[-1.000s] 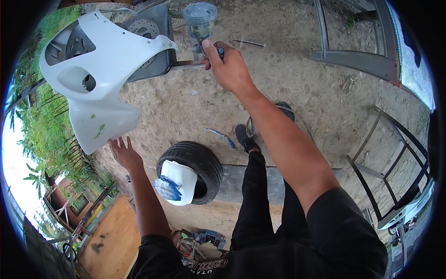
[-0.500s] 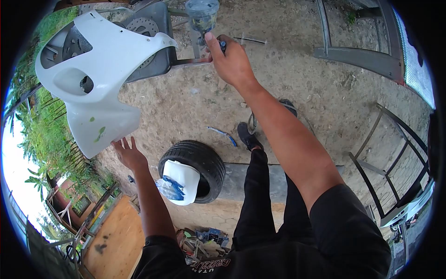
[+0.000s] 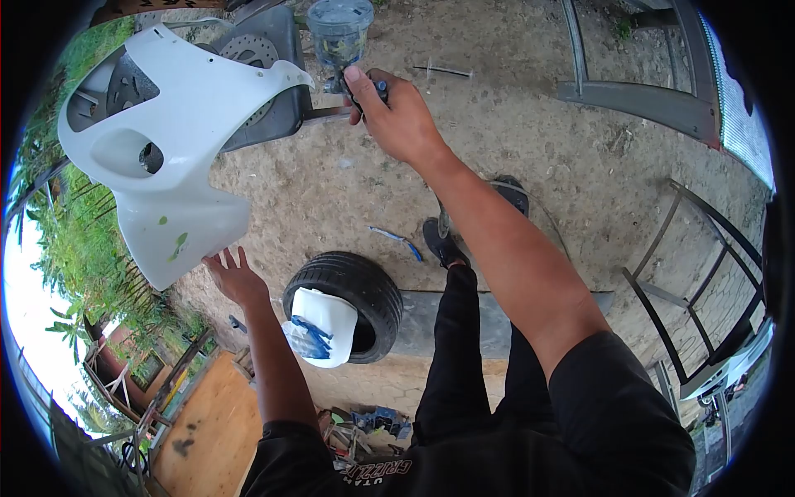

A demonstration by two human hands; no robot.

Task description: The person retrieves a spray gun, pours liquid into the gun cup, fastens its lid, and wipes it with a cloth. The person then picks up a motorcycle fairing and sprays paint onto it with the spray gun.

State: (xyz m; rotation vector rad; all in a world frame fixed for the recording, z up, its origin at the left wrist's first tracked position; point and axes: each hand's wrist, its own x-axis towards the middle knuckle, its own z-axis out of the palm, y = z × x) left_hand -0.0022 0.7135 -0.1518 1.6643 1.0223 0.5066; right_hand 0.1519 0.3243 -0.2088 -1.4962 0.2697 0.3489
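A white molded panel (image 3: pixel 178 124) with two green smears near its lower end rests over a grey stand at the upper left. My left hand (image 3: pixel 236 277) is at the panel's lower edge, fingers apart, fingertips touching or very close to it. At the top centre, my right hand (image 3: pixel 393 112) is wrapped round the dark handle of a spray gun (image 3: pixel 338 83). A clear cup (image 3: pixel 340 29) with stained walls sits on top of the gun. The gun is to the right of the panel and apart from it.
A black tire (image 3: pixel 331 269) with a white piece (image 3: pixel 335 319) on it lies on the ground. A blue-tipped tool (image 3: pixel 396 240) lies near my shoe. Metal frames (image 3: pixel 704 290) stand at the right. A wooden board (image 3: pixel 207 418) is at the lower left.
My right hand with the spray gun moved slightly right, then back left toward the panel. The panel's lower end and my left hand have shifted slightly down in view.
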